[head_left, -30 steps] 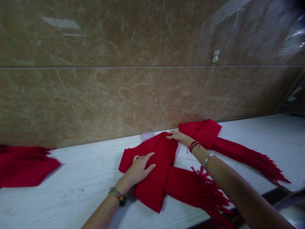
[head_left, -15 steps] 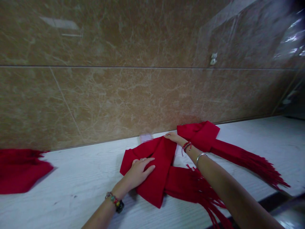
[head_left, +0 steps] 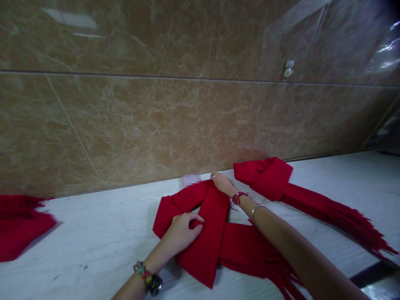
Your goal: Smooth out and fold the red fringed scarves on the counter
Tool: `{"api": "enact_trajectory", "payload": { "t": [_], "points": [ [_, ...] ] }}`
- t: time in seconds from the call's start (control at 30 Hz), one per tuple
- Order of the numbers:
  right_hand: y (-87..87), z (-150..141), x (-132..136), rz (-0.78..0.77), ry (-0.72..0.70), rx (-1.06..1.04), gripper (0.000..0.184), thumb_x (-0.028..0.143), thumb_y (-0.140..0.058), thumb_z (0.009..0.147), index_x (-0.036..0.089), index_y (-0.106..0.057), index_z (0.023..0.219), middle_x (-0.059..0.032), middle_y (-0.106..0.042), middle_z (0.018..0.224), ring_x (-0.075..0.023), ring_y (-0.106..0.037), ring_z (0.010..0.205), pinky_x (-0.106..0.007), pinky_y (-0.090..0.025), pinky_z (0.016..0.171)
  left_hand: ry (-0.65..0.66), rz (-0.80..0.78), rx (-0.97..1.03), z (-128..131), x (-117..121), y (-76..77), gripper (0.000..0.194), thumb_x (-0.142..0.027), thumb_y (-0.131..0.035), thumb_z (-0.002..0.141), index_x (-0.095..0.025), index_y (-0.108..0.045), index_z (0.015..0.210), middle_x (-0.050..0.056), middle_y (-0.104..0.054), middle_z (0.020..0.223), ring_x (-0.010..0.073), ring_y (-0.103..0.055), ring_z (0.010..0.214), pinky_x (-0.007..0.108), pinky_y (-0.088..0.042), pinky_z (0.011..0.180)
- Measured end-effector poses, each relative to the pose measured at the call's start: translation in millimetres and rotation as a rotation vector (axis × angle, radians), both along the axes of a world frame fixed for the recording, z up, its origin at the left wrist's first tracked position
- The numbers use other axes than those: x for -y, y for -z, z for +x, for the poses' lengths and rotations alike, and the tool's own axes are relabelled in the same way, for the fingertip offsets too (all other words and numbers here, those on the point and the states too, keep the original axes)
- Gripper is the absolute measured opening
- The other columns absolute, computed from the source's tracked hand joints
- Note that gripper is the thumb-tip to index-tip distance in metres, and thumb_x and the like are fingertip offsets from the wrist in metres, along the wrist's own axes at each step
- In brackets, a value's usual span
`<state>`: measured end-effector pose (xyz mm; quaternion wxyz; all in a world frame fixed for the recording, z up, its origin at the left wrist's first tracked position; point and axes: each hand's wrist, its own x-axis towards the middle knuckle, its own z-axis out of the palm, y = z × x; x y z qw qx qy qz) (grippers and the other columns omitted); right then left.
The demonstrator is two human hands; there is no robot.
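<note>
A red fringed scarf (head_left: 206, 241) lies folded on the white table (head_left: 100, 233) in front of me. My left hand (head_left: 182, 230) rests on its left part with the fingers curled, pinching a fold of the cloth. At the far top corner of the fold, close to the wall, my right hand (head_left: 222, 183) presses down on the scarf with its fingers together. The scarf's fringed end (head_left: 275, 271) runs under my right forearm toward the table's front edge.
A second red scarf (head_left: 275, 179), knotted and with a long fringed tail, lies to the right along the wall. More red cloth (head_left: 18, 225) sits at the far left. A brown marble wall (head_left: 187, 116) rises just behind the table.
My left hand's fingers went from lying flat on the scarf to curling and pinching the cloth. My right hand slid a little left along the top corner.
</note>
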<state>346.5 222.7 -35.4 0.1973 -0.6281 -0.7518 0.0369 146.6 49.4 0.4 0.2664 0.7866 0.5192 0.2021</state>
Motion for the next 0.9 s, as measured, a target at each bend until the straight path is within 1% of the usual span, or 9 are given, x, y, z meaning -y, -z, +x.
{"api": "enact_trajectory", "payload": {
  "t": [0.07, 0.17, 0.3, 0.4, 0.5, 0.6, 0.67, 0.77, 0.9],
  "points": [
    [-1.2, 1, 4, 0.032, -0.007, -0.020, 0.025, 0.022, -0.042, 0.089, 0.011, -0.051, 0.110, -0.0141, -0.062, 0.102, -0.0192, -0.057, 0.096, -0.026, -0.040, 0.078, -0.020, 0.060, -0.061, 2, 0, 4.0, 0.021, -0.019, -0.049, 0.077, -0.021, -0.065, 0.092, 0.004, -0.065, 0.099, 0.0202, -0.057, 0.097, 0.037, -0.039, 0.090],
    [-11.9, 5, 13, 0.094, -0.016, -0.058, 0.030, 0.022, -0.042, 0.088, 0.009, -0.047, 0.114, -0.0172, -0.057, 0.109, -0.0210, -0.054, 0.102, -0.029, -0.039, 0.082, -0.057, 0.242, -0.175, 5, 6, 9.2, 0.023, -0.019, -0.047, 0.080, -0.021, -0.065, 0.094, 0.008, -0.058, 0.107, 0.0233, -0.052, 0.103, 0.043, -0.038, 0.090],
    [-35.3, 7, 44, 0.155, -0.096, -0.085, 0.030, 0.020, -0.041, 0.087, 0.010, -0.047, 0.115, -0.0155, -0.054, 0.113, -0.0194, -0.050, 0.105, -0.032, -0.037, 0.089, 0.021, 0.425, -0.240, 2, 19, 8.4, 0.029, -0.030, -0.048, 0.083, -0.022, -0.059, 0.108, 0.012, -0.043, 0.128, 0.0274, -0.041, 0.117, 0.046, -0.034, 0.095],
    [-49.3, 7, 86, 0.136, -0.237, -0.082, 0.023, 0.019, -0.046, 0.084, 0.014, -0.055, 0.105, -0.0092, -0.059, 0.106, -0.0160, -0.052, 0.101, -0.027, -0.037, 0.090, 0.076, 0.368, -0.261, -4, 23, 2.6, 0.049, -0.043, -0.044, 0.084, -0.021, -0.042, 0.128, 0.013, -0.041, 0.132, 0.0279, -0.038, 0.120, 0.046, -0.033, 0.096],
    [-54.0, 7, 136, 0.033, -0.398, -0.112, 0.018, 0.021, -0.051, 0.080, 0.017, -0.059, 0.096, -0.0072, -0.062, 0.098, -0.0175, -0.055, 0.094, -0.029, -0.040, 0.085, 0.107, 0.232, -0.241, -11, 18, -1.8, 0.051, -0.044, -0.031, 0.089, -0.019, -0.032, 0.134, 0.012, -0.047, 0.129, 0.0241, -0.045, 0.116, 0.043, -0.032, 0.097],
    [-48.7, 10, 175, -0.107, -0.341, -0.171, 0.018, 0.025, -0.051, 0.080, 0.015, -0.057, 0.093, -0.0079, -0.063, 0.088, -0.0181, -0.058, 0.079, -0.030, -0.043, 0.073, 0.111, 0.179, -0.183, -16, 10, -1.3, 0.047, -0.039, -0.028, 0.091, -0.018, -0.035, 0.132, 0.009, -0.048, 0.129, 0.0208, -0.047, 0.113, 0.037, -0.032, 0.098],
    [-42.1, 13, 192, -0.150, -0.288, -0.170, 0.020, 0.027, -0.052, 0.079, 0.014, -0.055, 0.095, -0.0103, -0.062, 0.093, -0.0203, -0.057, 0.085, -0.032, -0.042, 0.077, 0.108, 0.168, -0.167, -18, 6, 0.8, 0.046, -0.039, -0.030, 0.090, -0.019, -0.036, 0.132, 0.008, -0.050, 0.128, 0.0204, -0.048, 0.111, 0.036, -0.033, 0.096],
    [-34.6, 15, 205, -0.201, -0.246, -0.186, 0.027, 0.024, -0.052, 0.079, 0.014, -0.050, 0.104, -0.0126, -0.060, 0.104, -0.0224, -0.054, 0.098, -0.033, -0.039, 0.084, 0.093, 0.185, -0.193, -17, 6, 2.7, 0.045, -0.038, -0.031, 0.090, -0.019, -0.036, 0.131, 0.009, -0.053, 0.124, 0.0208, -0.049, 0.108, 0.038, -0.032, 0.094],
    [-40.0, 15, 216, -0.249, -0.246, -0.213, 0.030, 0.016, -0.048, 0.078, 0.016, -0.044, 0.108, -0.0112, -0.062, 0.100, -0.0217, -0.057, 0.096, -0.031, -0.039, 0.080, 0.057, 0.324, -0.285, -20, 5, 2.7, 0.039, -0.036, -0.028, 0.091, -0.021, -0.046, 0.123, 0.008, -0.060, 0.112, 0.0217, -0.050, 0.102, 0.045, -0.027, 0.094]
  ]
}}
